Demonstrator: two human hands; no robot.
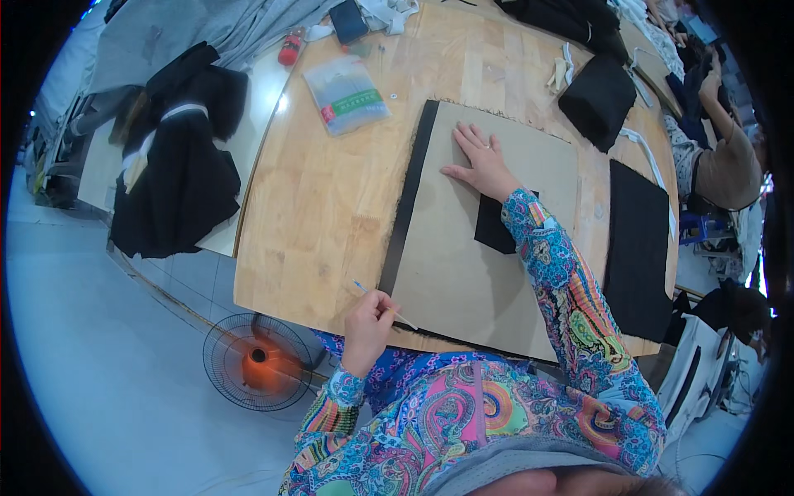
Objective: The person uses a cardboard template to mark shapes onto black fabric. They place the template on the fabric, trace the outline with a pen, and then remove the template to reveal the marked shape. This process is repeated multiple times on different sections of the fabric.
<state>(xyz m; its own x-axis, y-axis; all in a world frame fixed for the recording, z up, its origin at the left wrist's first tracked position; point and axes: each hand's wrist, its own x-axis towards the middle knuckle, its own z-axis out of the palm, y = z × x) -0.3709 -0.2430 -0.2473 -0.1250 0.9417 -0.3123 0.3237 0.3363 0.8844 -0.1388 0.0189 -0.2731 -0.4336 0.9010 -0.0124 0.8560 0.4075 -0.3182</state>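
Note:
A grey-beige cardboard sheet (463, 273) lies flat over black fabric (407, 211), whose strip shows along the sheet's left side and lower edge. Fingers spread, my right hand (484, 165) presses flat on the upper part of the cardboard. Below that wrist is a black rectangle (493, 231), partly hidden by my sleeve; whether it is a cutout or a patch I cannot tell. At the lower left corner my left hand (370, 322) is closed around a thin white pen with a blue end (405, 320). The pen's tip meets the sheet's lower edge.
A plastic packet with a green band (346, 95) and a red spool (290, 48) lie at the far left. Black fabric pieces (637, 248) lie on the right, more black cloth (186, 165) at left. An orange fan (263, 364) stands below; another person (728, 165) sits far right.

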